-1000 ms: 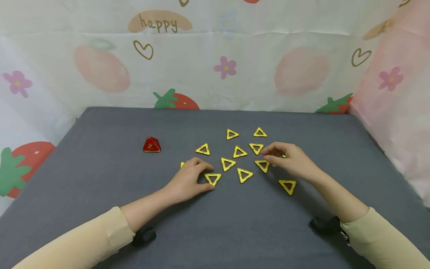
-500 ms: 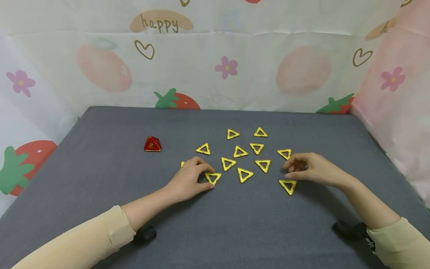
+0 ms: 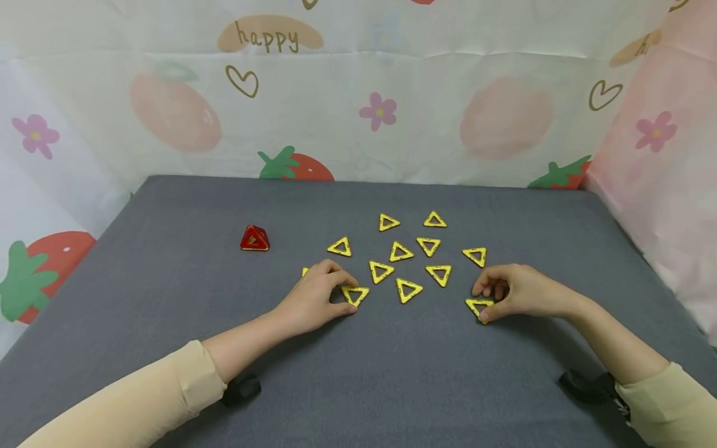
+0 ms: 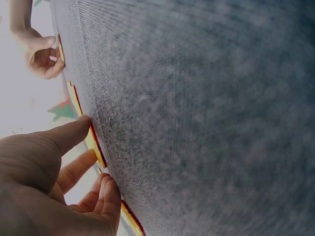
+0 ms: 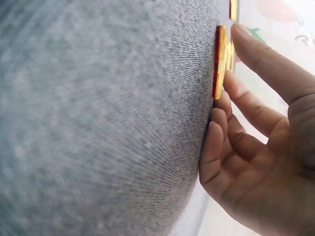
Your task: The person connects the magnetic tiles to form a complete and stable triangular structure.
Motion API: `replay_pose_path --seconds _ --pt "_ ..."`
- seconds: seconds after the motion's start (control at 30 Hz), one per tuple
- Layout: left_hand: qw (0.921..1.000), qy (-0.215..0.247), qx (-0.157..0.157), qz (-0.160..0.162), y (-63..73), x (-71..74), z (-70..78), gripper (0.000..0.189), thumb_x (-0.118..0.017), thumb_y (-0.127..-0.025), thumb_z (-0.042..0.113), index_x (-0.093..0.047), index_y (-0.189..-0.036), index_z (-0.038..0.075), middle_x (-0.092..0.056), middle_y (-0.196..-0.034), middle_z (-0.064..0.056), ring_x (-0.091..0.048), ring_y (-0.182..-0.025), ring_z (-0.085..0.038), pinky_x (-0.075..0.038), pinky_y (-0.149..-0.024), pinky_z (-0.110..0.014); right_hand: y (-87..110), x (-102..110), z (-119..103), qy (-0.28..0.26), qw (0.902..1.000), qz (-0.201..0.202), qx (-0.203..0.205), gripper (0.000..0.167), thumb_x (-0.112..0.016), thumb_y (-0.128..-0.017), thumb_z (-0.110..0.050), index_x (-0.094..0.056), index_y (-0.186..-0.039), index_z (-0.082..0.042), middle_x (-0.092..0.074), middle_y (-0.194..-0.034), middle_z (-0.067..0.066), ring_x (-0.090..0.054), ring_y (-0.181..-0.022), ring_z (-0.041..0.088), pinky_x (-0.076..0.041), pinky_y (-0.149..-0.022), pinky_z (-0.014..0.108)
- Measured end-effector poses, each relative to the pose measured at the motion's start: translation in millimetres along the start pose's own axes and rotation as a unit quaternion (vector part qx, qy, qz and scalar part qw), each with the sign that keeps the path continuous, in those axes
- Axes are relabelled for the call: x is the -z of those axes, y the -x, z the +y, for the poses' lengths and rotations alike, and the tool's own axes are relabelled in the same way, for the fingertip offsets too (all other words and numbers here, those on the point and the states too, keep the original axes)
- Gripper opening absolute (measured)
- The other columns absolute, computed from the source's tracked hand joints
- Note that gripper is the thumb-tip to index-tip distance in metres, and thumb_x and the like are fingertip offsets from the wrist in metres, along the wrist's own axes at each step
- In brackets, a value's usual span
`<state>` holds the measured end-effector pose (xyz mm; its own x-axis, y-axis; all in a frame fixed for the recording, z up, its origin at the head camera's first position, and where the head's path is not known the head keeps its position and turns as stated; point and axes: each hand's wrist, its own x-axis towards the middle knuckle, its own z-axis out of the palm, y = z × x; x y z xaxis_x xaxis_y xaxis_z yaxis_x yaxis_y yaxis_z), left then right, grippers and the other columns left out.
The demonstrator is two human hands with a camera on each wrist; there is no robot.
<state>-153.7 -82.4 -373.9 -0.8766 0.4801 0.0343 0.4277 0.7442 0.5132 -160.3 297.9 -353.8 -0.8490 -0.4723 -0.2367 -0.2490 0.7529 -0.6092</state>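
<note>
In the head view my left hand (image 3: 313, 297) pinches a yellow triangular tile (image 3: 358, 289) by thumb and index finger. The left wrist view shows the red underside edge of this tile (image 4: 100, 147), low against the cloth. My right hand (image 3: 518, 290) is over another yellow triangular tile (image 3: 479, 302), thumb overlapping its near corner and index finger by its far edge. Seen from the right wrist, the thumb stands a little off that tile (image 5: 219, 64), and the other fingers curl loosely beside it. A further yellow tile (image 3: 304, 272) is mostly hidden behind my left hand.
Several yellow triangular tiles lie spread between and beyond the hands, among them one (image 3: 409, 290) in the middle and one (image 3: 475, 256) past the right hand. A red pyramid-shaped piece (image 3: 254, 239) sits at left on the grey cloth (image 3: 358, 386). A printed curtain (image 3: 414, 143) closes the back.
My right hand has drawn back to the right and toward me, uncovering a yellow tile, and lowered to the nearest right tile. The left hand stays in place.
</note>
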Motion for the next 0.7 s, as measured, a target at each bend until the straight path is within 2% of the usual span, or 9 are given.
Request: replay_pose_path --seconds 0.3,0.7 --pt "1.0 -0.001 0.005 -0.005 0.2 0.7 1.2 0.035 -0.079 -0.084 0.027 -0.071 -0.116 0.015 -0.059 -0.116 -0.006 -0.055 -0.102 -0.021 -0.046 -0.087 -0.04 -0.9 -1.8 -0.1 0.009 0.9999 0.005 0.012 0.035 -0.086 -0.073 -0.042 -0.068 -0.097 -0.024 -0.063 -0.085 -0.004 -0.054 -0.077 0.006 -0.046 -0.068 0.022" --pt "0.9997 0.021 0.015 0.002 1.1 2.1 3.3 0.036 -0.082 -0.081 0.023 -0.069 -0.114 0.014 -0.06 -0.116 -0.007 -0.057 -0.107 -0.023 -0.048 -0.094 -0.043 -2.8 -2.0 0.6 0.012 0.9999 0.004 0.002 0.036 -0.087 -0.07 -0.042 -0.068 -0.095 -0.023 -0.063 -0.083 -0.004 -0.054 -0.075 0.007 -0.046 -0.067 0.022"
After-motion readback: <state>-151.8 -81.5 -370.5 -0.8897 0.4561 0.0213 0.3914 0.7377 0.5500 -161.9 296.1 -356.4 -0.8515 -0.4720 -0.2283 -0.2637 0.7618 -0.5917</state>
